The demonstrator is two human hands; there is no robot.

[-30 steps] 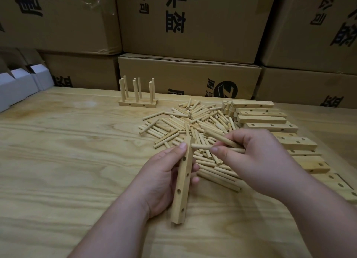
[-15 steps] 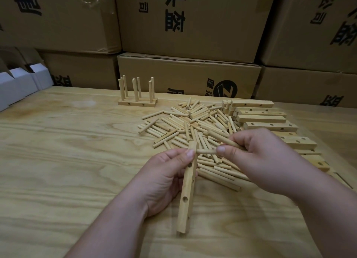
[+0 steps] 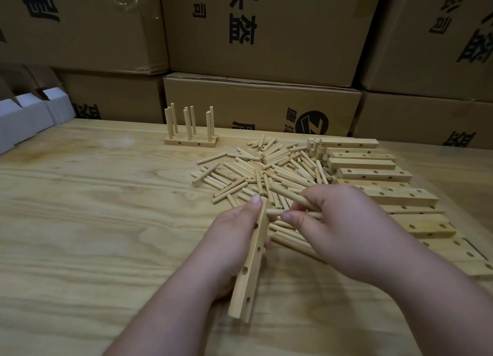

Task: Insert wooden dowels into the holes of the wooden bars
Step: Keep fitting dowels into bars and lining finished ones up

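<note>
Dowel (image 3: 277,212) tip now at bar (image 3: 250,265), right hand (image 3: 344,230) pinching.

Two hands: left hand (image 3: 231,245), right hand (image 3: 344,231). One bar (image 3: 250,270) held. Two dowels (image 3: 293,195) held. Six upright dowels (image 3: 189,122) at 11 o'clock. Loose pile (image 3: 256,166) at 12: too many to count.

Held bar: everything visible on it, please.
The bar is pale wood, square-edged, with four round holes showing along one face, all empty. The left hand grips it from the left, forefinger up its top end. It stands tilted, lower end toward the camera. A dowel in the right hand meets its top end.
</note>
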